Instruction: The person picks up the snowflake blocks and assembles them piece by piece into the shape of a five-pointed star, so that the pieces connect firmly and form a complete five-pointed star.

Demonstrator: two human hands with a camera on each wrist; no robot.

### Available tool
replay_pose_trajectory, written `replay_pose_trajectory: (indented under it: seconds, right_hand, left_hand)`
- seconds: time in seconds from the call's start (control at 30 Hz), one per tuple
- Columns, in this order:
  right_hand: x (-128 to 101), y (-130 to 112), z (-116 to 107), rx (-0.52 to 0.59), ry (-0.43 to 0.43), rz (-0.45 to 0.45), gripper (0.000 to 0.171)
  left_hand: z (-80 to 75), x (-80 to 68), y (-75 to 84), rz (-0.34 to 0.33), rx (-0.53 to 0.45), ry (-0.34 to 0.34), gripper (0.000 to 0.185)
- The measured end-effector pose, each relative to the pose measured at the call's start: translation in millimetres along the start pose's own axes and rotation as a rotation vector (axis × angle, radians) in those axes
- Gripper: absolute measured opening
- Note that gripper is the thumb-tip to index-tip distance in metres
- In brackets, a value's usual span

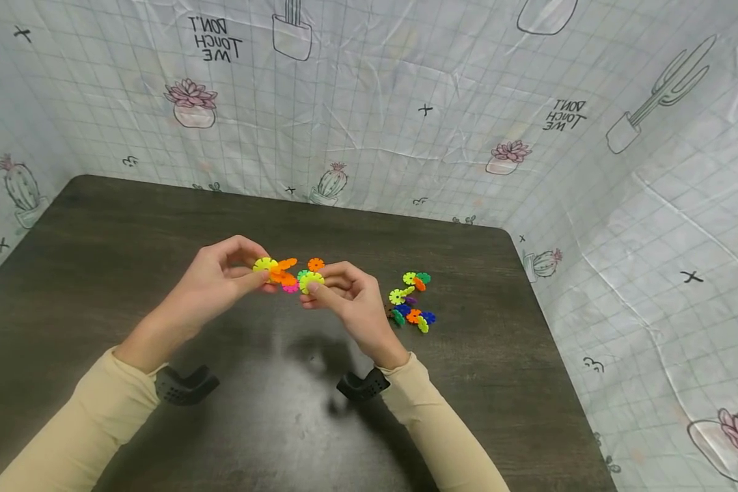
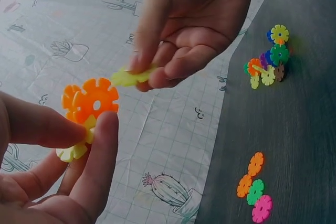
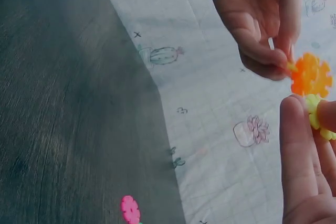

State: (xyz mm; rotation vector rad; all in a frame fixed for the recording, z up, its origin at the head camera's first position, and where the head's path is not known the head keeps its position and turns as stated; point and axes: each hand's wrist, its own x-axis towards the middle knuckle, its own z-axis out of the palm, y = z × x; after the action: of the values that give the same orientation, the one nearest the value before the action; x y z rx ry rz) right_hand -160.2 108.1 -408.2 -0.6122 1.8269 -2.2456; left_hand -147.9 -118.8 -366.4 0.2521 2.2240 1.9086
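Over a dark table point(image 1: 492, 396), we see a person's left hand point(image 1: 216, 275) pinch a yellow disc point(image 2: 72, 153) joined to orange discs point(image 2: 96, 94). The right hand point(image 1: 352, 295) pinches a second yellow disc point(image 2: 122, 77) just beside these; we cannot tell whether they touch. Rightward lies a colourful disc cluster point(image 1: 413, 316).

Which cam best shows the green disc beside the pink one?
Left wrist: the green disc shows clearly beside the pink disc, no hand over it. In the head view, the yellow disc in the right hand partly hides it; the right wrist view catches only a sliver at the bottom edge.
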Motion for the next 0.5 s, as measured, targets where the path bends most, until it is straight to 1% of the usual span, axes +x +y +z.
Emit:
replay_pose_trajectory:
  seconds: [0.13, 0.3, 0.4, 0.5]
  right_hand:
    - [-0.7, -1.9, 4.3, -0.013, -0.004, -0.009, 0.022]
    - [-3.8, -2.8, 7.8, -0.007, 0.035, -0.019, 0.023]
    - [-4.9, -2.4, 8.8, 0.003, 0.061, -0.026, 0.023]
    - [-5.7, -2.2, 9.4, -0.001, 0.076, -0.037, 0.024]
  left_hand:
    - [2.4, 0.2, -0.1, -0.011, -0.007, 0.005, 0.026]
    - [7.0, -1.1, 1.5, -0.016, -0.005, 0.038, 0.025]
    - [9.6, -1.0, 2.9, -0.002, -0.003, 0.048, 0.024]
    - [11.2, -0.6, 3.8, 0.022, 0.011, 0.039, 0.024]
